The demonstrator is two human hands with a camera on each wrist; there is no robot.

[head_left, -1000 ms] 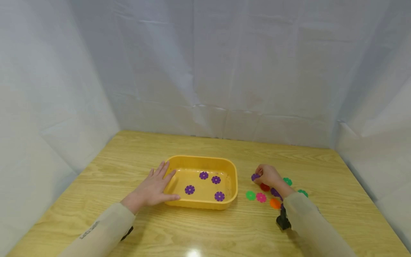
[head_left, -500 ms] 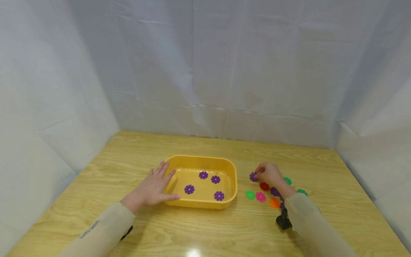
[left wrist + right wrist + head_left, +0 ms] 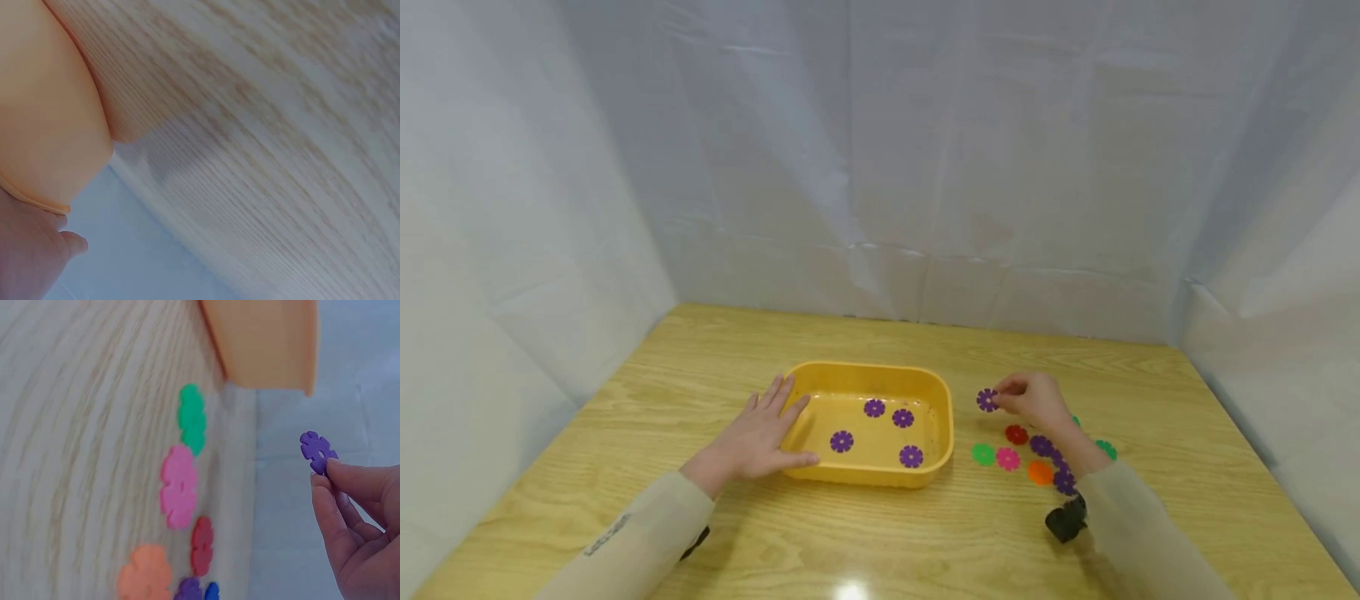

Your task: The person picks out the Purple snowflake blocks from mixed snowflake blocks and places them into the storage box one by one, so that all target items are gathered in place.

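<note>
Up and toward the tub goes the right hand [image 3: 1033, 400] since a moment ago, and the purple flower piece [image 3: 987, 400] goes with it, now lifted off the wooden table [image 3: 880, 533]. Its fingertips [image 3: 331, 472] pinch the piece by its edge, so it hangs in the air just to the right of the yellow tub [image 3: 945, 442], not yet over it. The left hand [image 3: 760, 437] has not moved. It lies flat with straight, spread fingers, the palm on the table and the fingers touching the left wall of the tub. Four more purple flowers lie on the tub's floor [image 3: 874, 407], apart from each other. Below the right hand, loose pieces lie close together on the table: a red one [image 3: 1017, 434], a green one [image 3: 982, 454], a pink one [image 3: 1007, 459], an orange one [image 3: 1040, 472] and two purple ones [image 3: 1042, 446]. Another green one [image 3: 1106, 450] peeks out behind the wrist. A small black thing [image 3: 1064, 521] sits under the right sleeve.
</note>
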